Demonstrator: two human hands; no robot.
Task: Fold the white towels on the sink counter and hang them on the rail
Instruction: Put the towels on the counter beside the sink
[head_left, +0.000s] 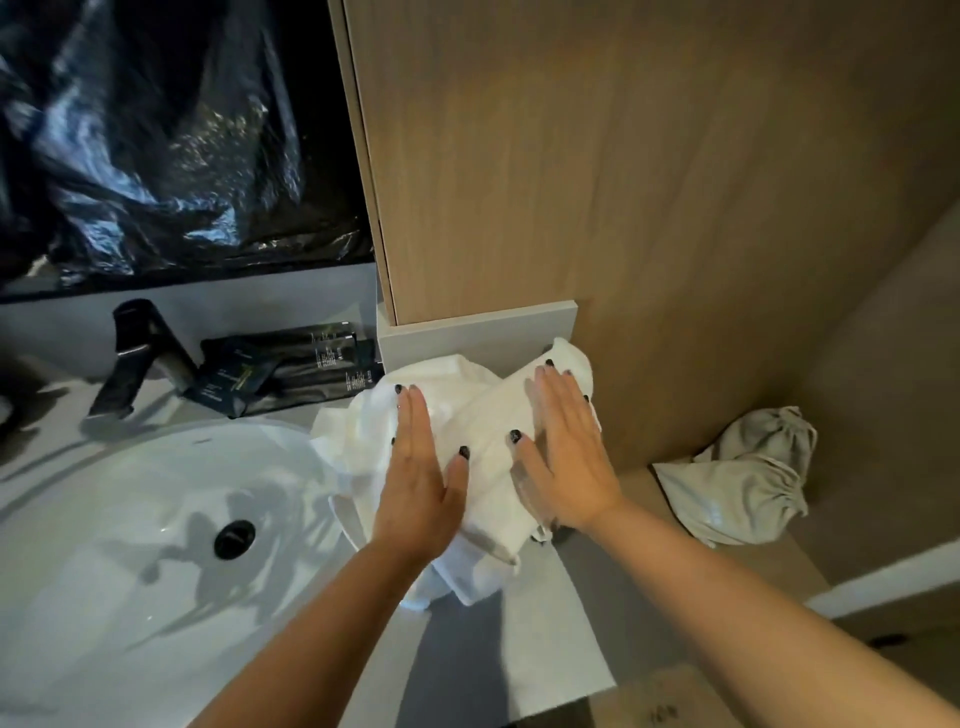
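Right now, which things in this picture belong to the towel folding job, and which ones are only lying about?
Part of the job:
- white towels, piled on the counter
- left hand, flat on the towels
- right hand, flat on the towels

Lying about:
- sink
- black faucet
- dark toiletry packets
- grey drawstring bag
- black plastic sheet

The rail is not in view.

White towels (483, 421) soft cloth; basin (130, 519) glossy; wall panel (623, 182) matt wood.
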